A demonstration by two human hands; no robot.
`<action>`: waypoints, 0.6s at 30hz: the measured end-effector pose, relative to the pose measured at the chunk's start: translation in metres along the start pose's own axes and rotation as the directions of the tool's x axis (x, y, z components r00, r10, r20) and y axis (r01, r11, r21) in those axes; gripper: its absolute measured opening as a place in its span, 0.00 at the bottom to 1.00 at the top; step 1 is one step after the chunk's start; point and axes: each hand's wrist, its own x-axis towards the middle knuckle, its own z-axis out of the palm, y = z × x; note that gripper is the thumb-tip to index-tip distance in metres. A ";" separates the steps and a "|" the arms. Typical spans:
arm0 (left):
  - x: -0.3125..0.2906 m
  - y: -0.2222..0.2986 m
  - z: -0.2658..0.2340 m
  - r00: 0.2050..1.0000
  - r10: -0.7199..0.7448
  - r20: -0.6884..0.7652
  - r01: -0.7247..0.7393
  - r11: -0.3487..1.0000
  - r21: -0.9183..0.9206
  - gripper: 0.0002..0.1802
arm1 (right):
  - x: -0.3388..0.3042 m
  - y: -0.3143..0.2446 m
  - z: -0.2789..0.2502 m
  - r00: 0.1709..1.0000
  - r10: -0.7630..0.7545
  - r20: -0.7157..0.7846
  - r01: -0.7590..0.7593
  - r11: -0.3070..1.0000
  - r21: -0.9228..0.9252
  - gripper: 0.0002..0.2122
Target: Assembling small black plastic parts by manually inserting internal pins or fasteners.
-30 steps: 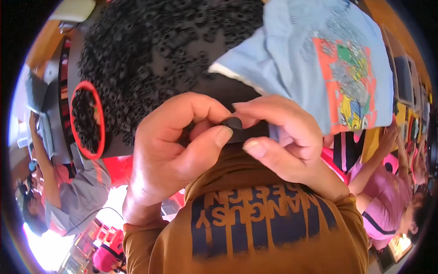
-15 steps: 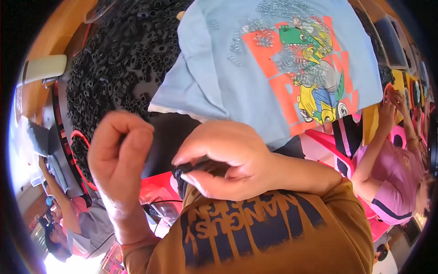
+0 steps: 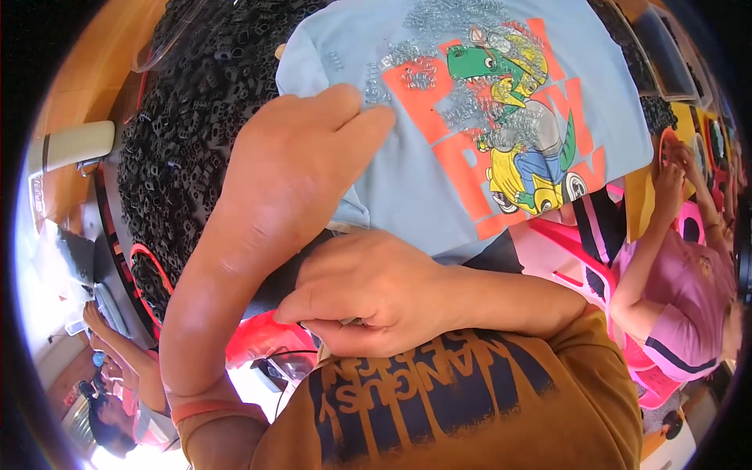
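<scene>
My left hand (image 3: 294, 160) reaches over the left part of a light blue shirt (image 3: 619, 117) spread on the table. Its fingers are bent together at the edge of a scatter of small shiny wire pieces (image 3: 517, 129), which look like springs. Whatever its fingertips hold is hidden. Close to my chest, my right hand (image 3: 368, 294) is closed with the thumb under the curled fingers. I cannot make out what lies inside it. The shirt has a printed cartoon of a green dinosaur on a yellow scooter.
A large heap of small black plastic parts (image 3: 184, 149) covers the table's left side. A red rim (image 3: 153, 262) curves at its near edge. To the right, a person in a pink shirt (image 3: 674, 290) works beside a pink chair (image 3: 580, 258). Another person (image 3: 125, 407) is at the lower left.
My left hand has moved forward and right, from near my right hand to the wire pieces. My right hand has closed further, and the small black part at its fingertips no longer shows.
</scene>
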 end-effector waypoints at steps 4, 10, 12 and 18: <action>0.004 -0.002 0.001 1.000 0.012 -0.006 -0.012 1.000 -0.015 0.09 | 0.004 -0.003 -0.003 0.992 -0.036 -0.120 0.044 0.997 0.070 0.10; -0.027 0.012 -0.034 0.751 -0.643 0.154 0.499 0.399 -0.769 0.05 | 0.000 -0.017 -0.010 0.851 0.500 -0.160 -0.193 0.581 0.790 0.09; -0.041 0.016 -0.050 0.620 -0.729 0.291 0.513 0.096 -0.853 0.07 | 0.004 -0.014 -0.012 0.847 0.495 -0.194 -0.120 0.534 0.837 0.09; -0.059 0.048 -0.052 0.555 -0.762 0.334 0.332 -0.165 -0.929 0.08 | 0.010 -0.007 -0.010 0.863 0.451 -0.228 -0.104 0.599 0.794 0.09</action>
